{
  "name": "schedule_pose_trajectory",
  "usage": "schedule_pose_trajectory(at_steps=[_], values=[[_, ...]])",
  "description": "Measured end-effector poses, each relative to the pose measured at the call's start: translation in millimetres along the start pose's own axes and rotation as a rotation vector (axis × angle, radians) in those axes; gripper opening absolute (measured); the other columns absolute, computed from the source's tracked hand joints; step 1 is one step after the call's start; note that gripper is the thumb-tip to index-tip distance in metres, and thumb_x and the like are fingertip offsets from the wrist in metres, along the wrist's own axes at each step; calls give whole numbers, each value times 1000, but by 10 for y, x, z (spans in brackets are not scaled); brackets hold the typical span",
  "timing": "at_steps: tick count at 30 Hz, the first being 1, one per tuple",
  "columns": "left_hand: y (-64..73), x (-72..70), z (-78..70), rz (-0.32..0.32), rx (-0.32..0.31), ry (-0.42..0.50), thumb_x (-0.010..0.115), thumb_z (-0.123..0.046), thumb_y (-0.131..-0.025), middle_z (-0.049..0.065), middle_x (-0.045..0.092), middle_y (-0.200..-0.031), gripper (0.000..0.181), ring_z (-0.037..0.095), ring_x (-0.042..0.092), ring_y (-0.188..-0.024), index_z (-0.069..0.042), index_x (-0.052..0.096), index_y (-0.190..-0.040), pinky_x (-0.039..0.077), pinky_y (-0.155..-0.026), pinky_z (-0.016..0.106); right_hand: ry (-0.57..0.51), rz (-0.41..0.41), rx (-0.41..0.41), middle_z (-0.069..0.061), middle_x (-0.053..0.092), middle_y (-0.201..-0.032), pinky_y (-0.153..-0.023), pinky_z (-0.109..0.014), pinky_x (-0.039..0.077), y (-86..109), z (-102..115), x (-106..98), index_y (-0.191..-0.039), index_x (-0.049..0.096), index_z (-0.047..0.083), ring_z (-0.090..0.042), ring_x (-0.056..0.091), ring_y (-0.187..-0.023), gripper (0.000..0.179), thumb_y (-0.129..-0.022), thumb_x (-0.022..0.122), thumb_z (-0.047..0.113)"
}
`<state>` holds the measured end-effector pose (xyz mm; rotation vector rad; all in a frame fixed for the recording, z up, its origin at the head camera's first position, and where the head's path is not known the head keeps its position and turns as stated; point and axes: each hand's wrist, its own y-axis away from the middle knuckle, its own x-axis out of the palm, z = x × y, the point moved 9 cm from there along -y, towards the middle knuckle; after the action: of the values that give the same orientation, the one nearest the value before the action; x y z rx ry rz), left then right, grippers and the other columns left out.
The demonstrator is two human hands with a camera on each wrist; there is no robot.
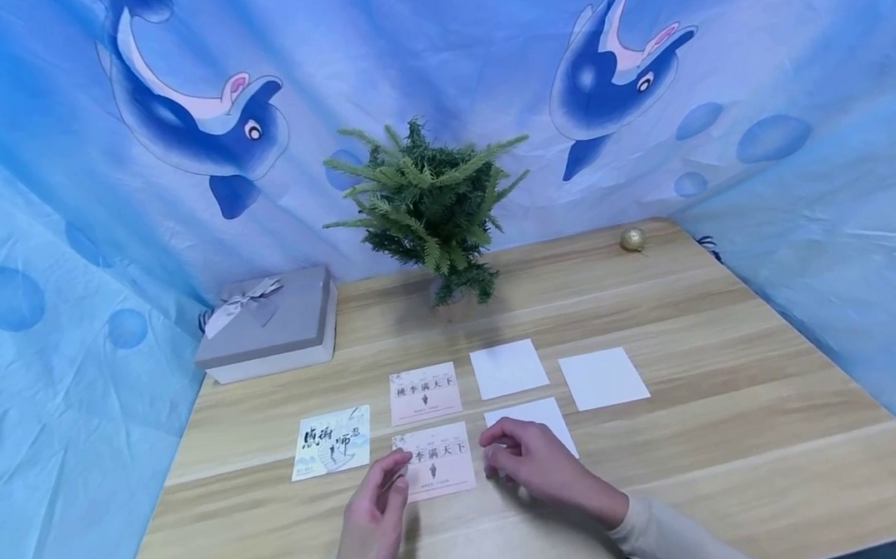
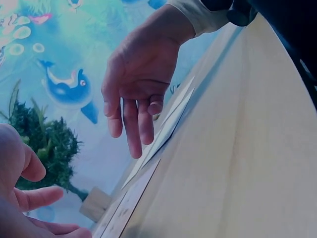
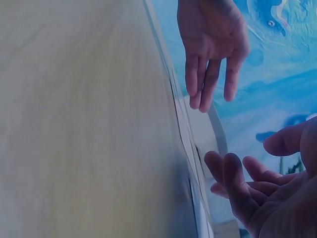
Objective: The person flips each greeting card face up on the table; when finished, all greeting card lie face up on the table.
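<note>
Two pink cards with Chinese characters lie one behind the other mid-table; the front pink card (image 1: 443,463) is nearest my left hand (image 1: 373,510), which hovers at its left edge with fingers relaxed. My right hand (image 1: 542,467) is over the front blank white card (image 1: 547,413), partly covering it, its fingers loosely bent. Nothing shows between the fingers of either hand in the wrist views. Behind are the rear pink card (image 1: 425,395), a second white card (image 1: 509,368) and a third white card (image 1: 604,378). To the left lies a pale green card (image 1: 331,442) with brush lettering.
A grey gift box (image 1: 270,321) with a ribbon bow stands at the table's back left. A small artificial fir tree (image 1: 433,205) is at the back centre, and a gold ball (image 1: 631,239) at the back right. Blue dolphin-print curtains (image 1: 438,63) surround the wooden table (image 1: 726,467).
</note>
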<state>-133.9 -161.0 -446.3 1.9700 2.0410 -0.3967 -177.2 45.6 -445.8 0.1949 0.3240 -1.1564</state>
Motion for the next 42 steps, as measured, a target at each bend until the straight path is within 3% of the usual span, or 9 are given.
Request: schedule_pose_trajectory(at_steps=[9, 17, 24, 29, 34, 42], values=[[-80, 194, -173, 97, 64, 55, 51, -4, -98, 19, 55, -136, 33, 32, 54, -126, -1, 53, -131, 46, -104, 30, 16, -74, 25, -8, 71, -86, -65, -28, 58, 106, -154, -332, -103, 66, 0, -22, 70, -80, 17, -96, 60, 14], [-125, 598, -342, 303, 123, 209, 50, -4, -99, 26, 53, -135, 37, 39, 53, -124, 7, 47, -133, 45, -101, 19, 65, -197, 65, -10, 71, -93, -68, -25, 57, 298, -337, -759, -103, 67, 1, -22, 69, -85, 16, -94, 62, 13], [-47, 911, -394, 447, 162, 168, 48, -9, -100, 31, 46, -141, 45, 42, 48, -129, 8, 39, -141, 45, -105, 39, 144, -251, 106, -6, 70, -90, -67, -24, 55, 393, -445, -976, -104, 68, 2, -19, 67, -82, 15, -93, 63, 12], [-40, 1020, -384, 472, 145, 159, 47, -9, -100, 33, 41, -144, 47, 44, 44, -132, 8, 36, -143, 41, -106, 46, 173, -238, 127, -5, 70, -90, -66, -24, 54, 420, -464, -1046, -108, 67, 1, -17, 66, -79, 22, -94, 63, 16], [-77, 1045, -353, 462, 102, 179, 47, -8, -100, 32, 40, -145, 48, 44, 43, -133, 8, 35, -143, 42, -107, 43, 167, -226, 117, -5, 70, -88, -60, -25, 53, 424, -449, -1052, -110, 67, -1, -17, 65, -74, 24, -94, 63, 17], [-84, 1067, -357, 464, 93, 208, 48, -9, -100, 33, 41, -144, 46, 43, 44, -132, 8, 37, -141, 44, -106, 38, 158, -225, 124, -6, 69, -84, -56, -25, 51, 435, -444, -1034, -108, 67, -1, -18, 64, -70, 22, -94, 62, 14]])
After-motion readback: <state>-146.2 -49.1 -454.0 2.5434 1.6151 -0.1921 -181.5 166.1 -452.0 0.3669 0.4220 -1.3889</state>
